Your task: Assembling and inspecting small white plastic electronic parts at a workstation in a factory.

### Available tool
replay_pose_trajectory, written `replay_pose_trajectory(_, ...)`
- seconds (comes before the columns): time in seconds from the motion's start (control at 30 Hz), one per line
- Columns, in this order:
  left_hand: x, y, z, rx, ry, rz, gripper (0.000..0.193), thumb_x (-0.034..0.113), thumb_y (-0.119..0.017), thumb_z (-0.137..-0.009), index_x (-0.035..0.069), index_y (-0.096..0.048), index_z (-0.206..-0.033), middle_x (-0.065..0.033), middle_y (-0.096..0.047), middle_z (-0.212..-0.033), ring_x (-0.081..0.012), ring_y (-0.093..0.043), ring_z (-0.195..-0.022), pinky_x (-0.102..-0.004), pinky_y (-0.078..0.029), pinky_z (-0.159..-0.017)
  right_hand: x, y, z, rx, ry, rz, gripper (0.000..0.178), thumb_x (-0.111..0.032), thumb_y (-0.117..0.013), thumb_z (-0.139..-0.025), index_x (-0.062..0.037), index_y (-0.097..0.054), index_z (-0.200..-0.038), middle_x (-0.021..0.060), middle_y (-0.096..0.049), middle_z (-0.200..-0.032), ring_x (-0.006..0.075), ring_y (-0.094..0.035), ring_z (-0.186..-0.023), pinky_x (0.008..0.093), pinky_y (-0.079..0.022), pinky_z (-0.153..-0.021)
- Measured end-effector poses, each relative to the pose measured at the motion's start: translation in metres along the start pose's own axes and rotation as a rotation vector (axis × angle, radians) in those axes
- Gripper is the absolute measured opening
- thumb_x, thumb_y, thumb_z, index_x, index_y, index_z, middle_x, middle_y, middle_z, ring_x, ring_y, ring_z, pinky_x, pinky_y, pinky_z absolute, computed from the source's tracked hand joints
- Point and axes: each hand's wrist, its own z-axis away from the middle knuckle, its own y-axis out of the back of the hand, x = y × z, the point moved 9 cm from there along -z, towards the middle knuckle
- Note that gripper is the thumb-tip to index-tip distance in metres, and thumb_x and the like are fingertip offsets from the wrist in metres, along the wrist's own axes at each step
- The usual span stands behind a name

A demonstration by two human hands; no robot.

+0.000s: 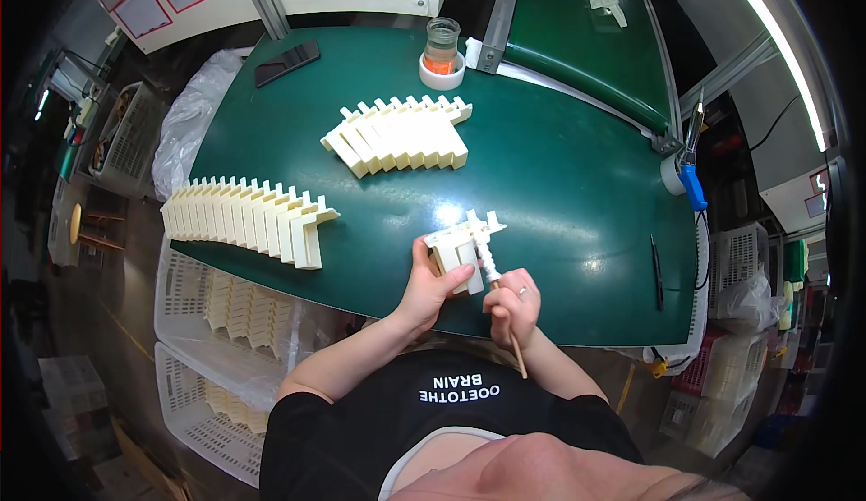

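Observation:
My left hand [422, 289] is closed around a cream plastic part [448, 247] near the table's front edge, the thumb pressed on its face. In my right hand [514, 304] is a thin wooden stick [517, 354] with a white wrapped tip [485, 256]. That tip lies against the right side of the part, below its small prongs. My right fingers are wrapped round the stick, and a ring shows on one of them. Whether the tip is cloth or cotton I cannot tell.
Nested rows of like cream parts [397, 140] [244, 217] lie on the green table [577, 294]. A jar of liquid [442, 41] stands in a white ring, near a phone [287, 64]. Tweezers [657, 271], a blue-handled iron [693, 187], a conveyor [577, 59] and crates [194, 402] surround me.

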Motion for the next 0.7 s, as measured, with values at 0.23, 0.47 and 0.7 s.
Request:
replay_pose_trajectory(0.23,0.005,0.003,-0.004,-0.057,-0.184,-0.120,0.060,-0.007,-0.065,-0.084,0.012,-0.024,-0.123,-0.0124,-0.049,-0.120,-0.0239,-0.059,-0.110,-0.0389,-0.051,-0.092,0.003,-0.015,-0.007,-0.002,-0.005,-0.090,0.037,-0.026,-0.048,-0.097,-0.0080,-0.049,-0.065,0.0062,-0.043,-0.062,0.0257,-0.045,-0.055,0.0357,-0.035,-0.054)
replay_pose_trajectory(0.47,0.004,0.007,-0.008,-0.043,-0.210,-0.190,0.058,-0.003,-0.065,-0.085,0.011,-0.023,-0.124,-0.0133,-0.050,-0.121,-0.0261,-0.063,-0.105,-0.0383,-0.054,-0.087,-0.001,-0.012,-0.010,0.017,0.058,0.080,0.038,-0.025,-0.049,-0.097,-0.0070,-0.047,-0.064,0.0078,-0.043,-0.063,0.0276,-0.044,-0.056,0.0371,-0.035,-0.053)
replay_pose_trajectory(0.7,-0.003,0.001,-0.006,-0.056,-0.107,-0.186,0.058,0.003,-0.067,-0.085,0.007,-0.025,-0.124,-0.0106,-0.047,-0.120,-0.0176,-0.053,-0.112,-0.0325,-0.054,-0.086,0.013,0.006,-0.001,-0.005,0.048,0.184,0.030,-0.020,-0.055,-0.093,-0.0066,-0.049,-0.066,0.0099,-0.047,-0.066,0.0292,-0.048,-0.058,0.0384,-0.038,-0.055)
